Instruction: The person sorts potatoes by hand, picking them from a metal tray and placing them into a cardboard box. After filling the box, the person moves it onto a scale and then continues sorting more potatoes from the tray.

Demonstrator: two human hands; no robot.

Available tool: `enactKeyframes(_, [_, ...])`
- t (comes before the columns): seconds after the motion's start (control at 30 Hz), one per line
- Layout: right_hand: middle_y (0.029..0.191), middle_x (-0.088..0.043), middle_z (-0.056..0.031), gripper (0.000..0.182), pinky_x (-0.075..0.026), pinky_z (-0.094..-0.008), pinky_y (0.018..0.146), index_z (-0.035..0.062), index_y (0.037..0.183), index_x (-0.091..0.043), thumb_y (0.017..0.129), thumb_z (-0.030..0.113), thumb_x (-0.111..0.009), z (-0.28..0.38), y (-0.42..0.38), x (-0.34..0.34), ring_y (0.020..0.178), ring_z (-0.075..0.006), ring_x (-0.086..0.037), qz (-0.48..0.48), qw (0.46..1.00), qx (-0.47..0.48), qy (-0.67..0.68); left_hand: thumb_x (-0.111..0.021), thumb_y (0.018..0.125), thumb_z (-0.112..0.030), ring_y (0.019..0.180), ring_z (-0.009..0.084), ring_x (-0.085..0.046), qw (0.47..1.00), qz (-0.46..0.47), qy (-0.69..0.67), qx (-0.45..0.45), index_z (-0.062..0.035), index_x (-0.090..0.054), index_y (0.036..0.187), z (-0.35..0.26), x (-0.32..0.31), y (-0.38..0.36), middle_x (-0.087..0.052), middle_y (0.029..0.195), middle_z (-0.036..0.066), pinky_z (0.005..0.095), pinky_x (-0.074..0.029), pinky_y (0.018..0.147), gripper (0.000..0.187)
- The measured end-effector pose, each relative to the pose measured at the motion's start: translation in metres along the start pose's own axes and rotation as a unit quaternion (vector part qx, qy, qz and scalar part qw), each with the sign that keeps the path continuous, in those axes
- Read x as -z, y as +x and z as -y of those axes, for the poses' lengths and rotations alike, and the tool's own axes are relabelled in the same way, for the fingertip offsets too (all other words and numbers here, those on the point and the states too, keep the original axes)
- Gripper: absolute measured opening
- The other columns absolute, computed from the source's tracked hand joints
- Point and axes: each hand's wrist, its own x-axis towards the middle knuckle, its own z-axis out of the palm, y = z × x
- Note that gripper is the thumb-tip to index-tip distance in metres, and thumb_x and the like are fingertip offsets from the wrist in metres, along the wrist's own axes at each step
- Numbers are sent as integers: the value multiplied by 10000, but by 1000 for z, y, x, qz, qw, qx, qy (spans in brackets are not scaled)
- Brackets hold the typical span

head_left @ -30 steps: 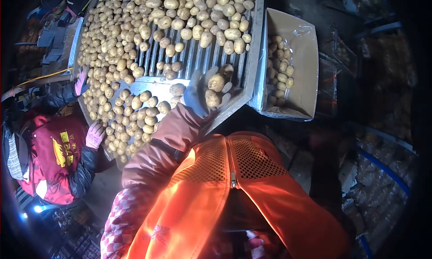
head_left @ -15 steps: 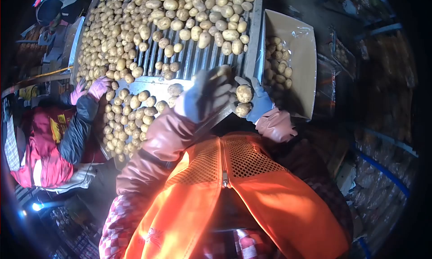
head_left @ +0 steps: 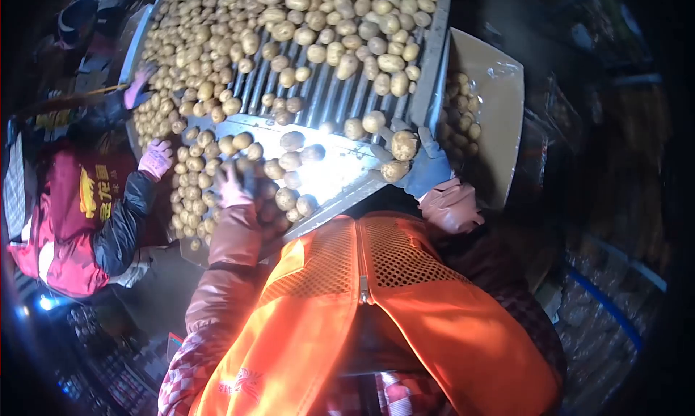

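Note:
My right hand [head_left: 428, 171], in a blue and grey glove, holds two potatoes [head_left: 404, 146] against its palm beside the right side of the metal chute. My left hand [head_left: 235, 188], gloved and slightly blurred, lies with fingers apart over a pile of potatoes [head_left: 195, 206] at the lower left. Loose potatoes [head_left: 287, 198] rest between that hand and the bright metal plate [head_left: 337, 166]. Above the plate, a roller conveyor [head_left: 322, 98] carries many more potatoes.
A cardboard box [head_left: 499, 105] lined with clear plastic, with potatoes inside, stands right of the conveyor. At left, a person in a maroon vest [head_left: 72, 192] works with pink-gloved hands [head_left: 156, 159] at the potatoes. The conveyor's metal side rail [head_left: 434, 61] separates it from the box.
My left hand has moved left and down from the plate onto the potato pile. More potatoes now lie on the plate. My right hand still holds its two potatoes. The other person's hands have moved apart.

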Motion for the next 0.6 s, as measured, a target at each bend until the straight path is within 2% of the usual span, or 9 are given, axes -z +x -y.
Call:
enactKeyframes(0.07, [1514, -375, -110, 681, -288, -725, 1028, 186, 1473, -390, 927, 569, -534, 0, 9, -8, 1389, -387, -329, 3, 1000, -23, 1, -614, 869, -570, 1428, 465, -246, 962, -34, -221, -156, -275, -372, 1493, -13, -20, -1, -312, 1542, 215, 545, -265, 1148, 731])
enactKeyframes(0.13, [1484, -413, -109, 635, -294, -723, 1024, 184, 1427, -436, 926, 560, -544, -4, 17, -13, 1370, -387, -353, -2, 999, -37, -18, -661, 842, -542, 1437, 485, -195, 984, 100, -4, -148, -280, -330, 1515, -59, 4, -18, -284, 1565, 170, 610, -201, 1151, 795])
enactKeyframes(0.2, [1470, -426, -106, 609, -300, -718, 1025, 186, 1396, -462, 920, 552, -563, -5, 27, -14, 1352, -392, -373, 12, 998, -58, -21, -677, 830, -520, 1444, 498, -142, 981, 77, -13, -176, -289, -295, 1530, -88, 14, -33, -265, 1578, 134, 659, -140, 1143, 830])
enactKeyframes(0.27, [1430, -454, -99, 528, -335, -706, 1009, 203, 1368, -474, 919, 447, -609, -7, 29, -26, 1313, -400, -412, -15, 997, -62, -37, -659, 838, -510, 1444, 507, -120, 971, 71, -13, -226, -290, -308, 1524, -84, 12, -34, -265, 1575, 141, 639, -144, 1152, 801])
enactKeyframes(0.33, [1406, -468, -94, 512, -353, -700, 1000, 215, 1377, -463, 919, 376, -626, -13, 30, -36, 1299, -403, -425, -53, 995, -52, -66, -653, 843, -496, 1445, 500, -124, 970, 94, -29, -221, -288, -336, 1512, -74, 13, -32, -264, 1573, 144, 619, -150, 1159, 769])
enactKeyframes(0.37, [1377, -484, -79, 513, -373, -684, 993, 219, 1396, -438, 921, 288, -618, -14, 31, -32, 1296, -383, -435, -35, 996, -56, -53, -651, 844, -493, 1444, 497, -129, 971, 89, -19, -220, -287, -348, 1506, -66, 11, -31, -264, 1573, 146, 615, -150, 1160, 756])
enactKeyframes(0.47, [1362, -490, -62, 541, -384, -663, 999, 213, 1414, -417, 917, 269, -622, -19, 31, -39, 1301, -357, -437, -54, 992, -45, -100, -645, 846, -485, 1443, 488, -144, 971, 79, 0, -225, -285, -391, 1484, -58, 4, -32, -263, 1571, 149, 604, -152, 1162, 716])
enactKeyframes(0.6, [1385, -503, -61, 531, -418, -612, 987, 199, 1423, -425, 932, 298, -601, -21, 29, -36, 1270, -334, -472, -60, 993, -36, -97, -647, 843, -473, 1439, 483, -159, 969, 62, 2, -240, -277, -455, 1445, -55, 4, -34, -266, 1567, 150, 601, -158, 1160, 662])
